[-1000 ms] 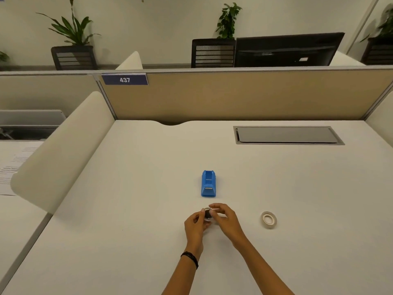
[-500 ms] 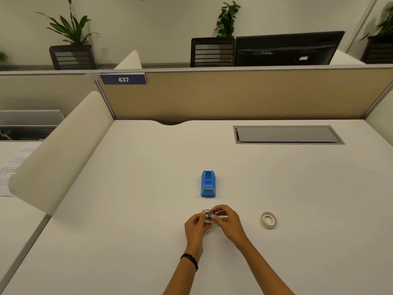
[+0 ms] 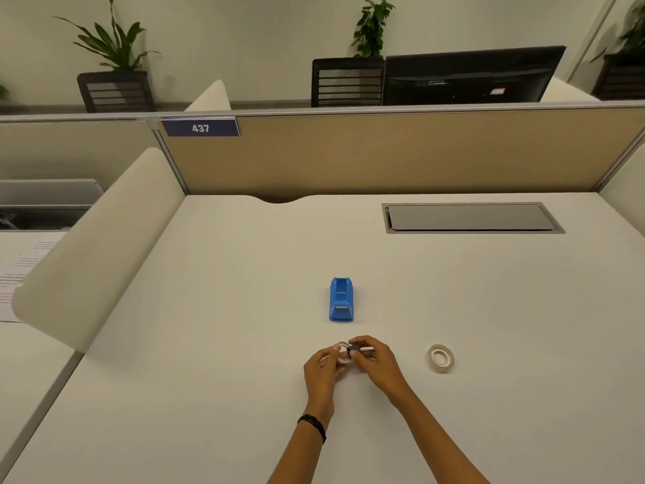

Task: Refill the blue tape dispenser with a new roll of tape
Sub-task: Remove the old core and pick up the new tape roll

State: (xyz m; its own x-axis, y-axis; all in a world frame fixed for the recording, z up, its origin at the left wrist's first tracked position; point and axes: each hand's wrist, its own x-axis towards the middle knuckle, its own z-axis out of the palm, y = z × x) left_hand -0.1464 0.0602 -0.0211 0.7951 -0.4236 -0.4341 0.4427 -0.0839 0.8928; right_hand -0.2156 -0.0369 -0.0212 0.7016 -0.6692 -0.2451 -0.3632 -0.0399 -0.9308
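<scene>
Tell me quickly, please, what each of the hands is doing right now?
Left hand: closed on a small pale ring, seemingly a tape core.
Right hand: closed on a small dark hub beside that ring.

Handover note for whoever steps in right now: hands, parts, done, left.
Left hand: pinching a small whitish ring, probably the old tape core.
Right hand: holding a dark spindle hub right beside that ring; whether the two are apart cannot be told.
Blue tape dispenser: on the desk beyond the hands, its cradle looks empty.
New tape roll: flat on the desk to the right, untouched.
Done: hub out of the dispenser.
Left: put the ring down, fit the hub into the new roll, seat it in the dispenser, pull tape to the cutter.
</scene>
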